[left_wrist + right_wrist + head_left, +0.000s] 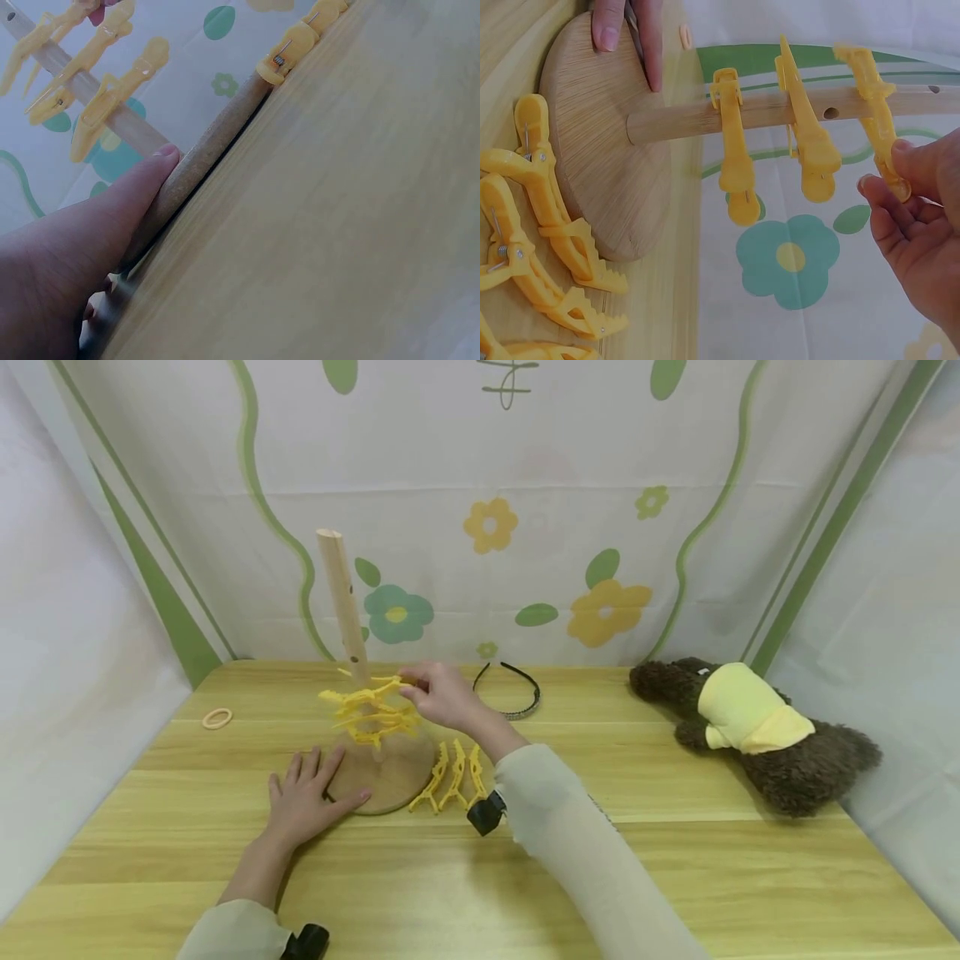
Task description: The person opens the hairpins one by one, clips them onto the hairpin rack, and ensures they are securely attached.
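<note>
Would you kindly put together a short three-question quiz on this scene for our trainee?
1. True or false: the left hand pinches the highest clip on the post.
2. Count: how many loose clips lie on the table beside the round base?
3. Fill in the blank: the dark plush toy on the right wears a ____ top.

Key:
1. False; the right hand pinches it, while the left thumb is on the base.
2. Three.
3. Yellow.
</note>
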The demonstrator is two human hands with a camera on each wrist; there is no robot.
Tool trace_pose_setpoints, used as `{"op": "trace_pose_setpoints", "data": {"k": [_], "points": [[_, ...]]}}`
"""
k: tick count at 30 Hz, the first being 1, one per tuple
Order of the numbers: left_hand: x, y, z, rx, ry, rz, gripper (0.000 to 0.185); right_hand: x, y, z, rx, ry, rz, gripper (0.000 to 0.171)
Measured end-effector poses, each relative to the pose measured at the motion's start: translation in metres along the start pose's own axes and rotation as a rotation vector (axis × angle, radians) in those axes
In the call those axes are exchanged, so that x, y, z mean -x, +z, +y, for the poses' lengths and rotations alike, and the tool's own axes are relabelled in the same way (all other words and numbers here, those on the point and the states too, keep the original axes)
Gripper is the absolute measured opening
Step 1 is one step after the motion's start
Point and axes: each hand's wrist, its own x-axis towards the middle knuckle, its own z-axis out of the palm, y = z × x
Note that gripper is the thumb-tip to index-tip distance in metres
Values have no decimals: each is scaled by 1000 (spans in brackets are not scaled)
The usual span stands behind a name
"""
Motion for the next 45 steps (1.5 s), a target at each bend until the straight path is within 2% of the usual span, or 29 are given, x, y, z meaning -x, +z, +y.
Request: {"op": "trace_pose_setpoints", "data": {"k": [8, 21, 28, 31, 35, 39, 45], "points": [[0, 0, 0, -5, 4, 5, 89, 2, -2, -3, -5, 15, -37, 37], [-1, 1, -1, -6, 1, 7, 89, 1, -1, 2, -5, 15, -28, 39], [0, 0, -1, -6, -2, 8, 89, 5, -10, 0, -45, 57, -20, 47], [1, 0, -1, -6, -2, 10, 89, 14, -19, 2, -78, 15, 43, 46], [1, 0, -1, -6, 1, 11, 89, 38, -30, 9, -147, -47, 145, 43], [0, 0, -1, -5, 4, 13, 89, 64, -35, 20, -170, -40, 219, 41], [0, 0, -1, -7, 1, 14, 89, 93, -30, 39, -193, 10, 238, 40]]}}
